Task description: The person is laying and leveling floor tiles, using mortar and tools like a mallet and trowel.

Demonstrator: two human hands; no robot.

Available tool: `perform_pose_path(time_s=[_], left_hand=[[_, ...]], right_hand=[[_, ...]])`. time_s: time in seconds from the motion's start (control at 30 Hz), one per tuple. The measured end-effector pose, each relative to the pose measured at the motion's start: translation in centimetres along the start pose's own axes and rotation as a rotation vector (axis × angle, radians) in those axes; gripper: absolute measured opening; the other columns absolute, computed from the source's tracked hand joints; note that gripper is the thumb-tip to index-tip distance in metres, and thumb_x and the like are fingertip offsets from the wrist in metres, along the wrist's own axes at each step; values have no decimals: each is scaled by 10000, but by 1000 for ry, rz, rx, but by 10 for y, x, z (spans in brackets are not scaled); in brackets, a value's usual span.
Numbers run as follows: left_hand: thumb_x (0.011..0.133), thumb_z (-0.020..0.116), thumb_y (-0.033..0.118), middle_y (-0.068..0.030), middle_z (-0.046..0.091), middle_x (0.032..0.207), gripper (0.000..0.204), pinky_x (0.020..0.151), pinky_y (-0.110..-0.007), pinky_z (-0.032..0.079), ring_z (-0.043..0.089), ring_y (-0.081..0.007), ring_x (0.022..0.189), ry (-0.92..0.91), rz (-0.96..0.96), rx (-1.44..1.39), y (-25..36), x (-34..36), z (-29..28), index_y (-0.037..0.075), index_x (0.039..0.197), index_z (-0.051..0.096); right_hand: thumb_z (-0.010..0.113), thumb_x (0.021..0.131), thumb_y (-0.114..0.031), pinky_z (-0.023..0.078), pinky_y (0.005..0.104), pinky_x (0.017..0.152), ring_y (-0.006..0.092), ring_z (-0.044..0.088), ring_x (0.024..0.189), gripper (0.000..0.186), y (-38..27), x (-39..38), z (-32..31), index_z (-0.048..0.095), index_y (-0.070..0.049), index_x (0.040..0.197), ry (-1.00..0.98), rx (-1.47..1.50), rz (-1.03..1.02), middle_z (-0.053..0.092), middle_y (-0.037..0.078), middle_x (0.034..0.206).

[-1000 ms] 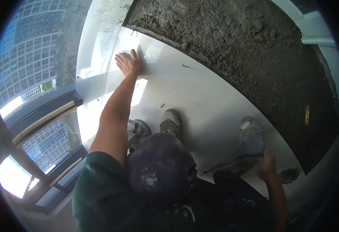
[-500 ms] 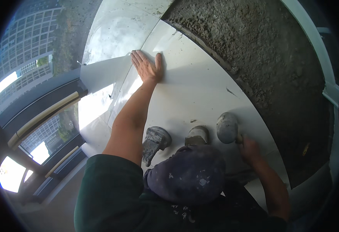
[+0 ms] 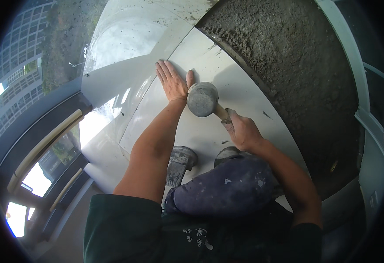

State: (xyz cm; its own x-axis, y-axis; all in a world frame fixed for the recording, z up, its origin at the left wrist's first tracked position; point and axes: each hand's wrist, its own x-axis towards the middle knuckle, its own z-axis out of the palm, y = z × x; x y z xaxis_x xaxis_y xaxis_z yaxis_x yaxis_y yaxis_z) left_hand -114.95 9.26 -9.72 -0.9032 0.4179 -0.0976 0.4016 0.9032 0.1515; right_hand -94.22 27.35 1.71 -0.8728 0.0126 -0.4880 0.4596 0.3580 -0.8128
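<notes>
So — mallet (image 3: 202, 103) in right hand (image 3: 243, 132)

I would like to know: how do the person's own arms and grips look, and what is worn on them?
The short, dark green sleeves end above the elbows, leaving the forearms bare. The left grip and right grip are bare human hands; no gloves or watch can be seen. Grey dirt marks the right one.
</notes>
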Motion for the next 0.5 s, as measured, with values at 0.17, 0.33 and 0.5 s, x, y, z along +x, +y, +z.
perform_pose_path(time_s=[0.17,0.33,0.5], left_hand=[[918,509,626,-340,151,1606,1027,1264,-509,41,71,-465,1523,-29,-20,13,-2,3,3,-130,1524,168],[915,503,626,-334,148,1609,1031,1264,-509,34,60,-456,1528,-25,-6,1,-10,2,2,-135,1523,165],[929,477,613,-342,137,1610,1015,1263,-504,17,49,-453,1532,-31,-11,13,3,-1,0,-153,1517,164]], right_hand=[[597,976,-250,519,568,692,464,668,802,335,0,27,-7,512,4,1177,25,-107,-43,682,240,860],[590,982,-258,517,564,668,467,663,767,302,-10,30,-7,514,-3,1126,-1,-71,-1,676,245,842],[571,995,-267,502,576,653,484,652,751,278,5,33,-10,497,-9,1070,24,-140,111,667,260,813]])
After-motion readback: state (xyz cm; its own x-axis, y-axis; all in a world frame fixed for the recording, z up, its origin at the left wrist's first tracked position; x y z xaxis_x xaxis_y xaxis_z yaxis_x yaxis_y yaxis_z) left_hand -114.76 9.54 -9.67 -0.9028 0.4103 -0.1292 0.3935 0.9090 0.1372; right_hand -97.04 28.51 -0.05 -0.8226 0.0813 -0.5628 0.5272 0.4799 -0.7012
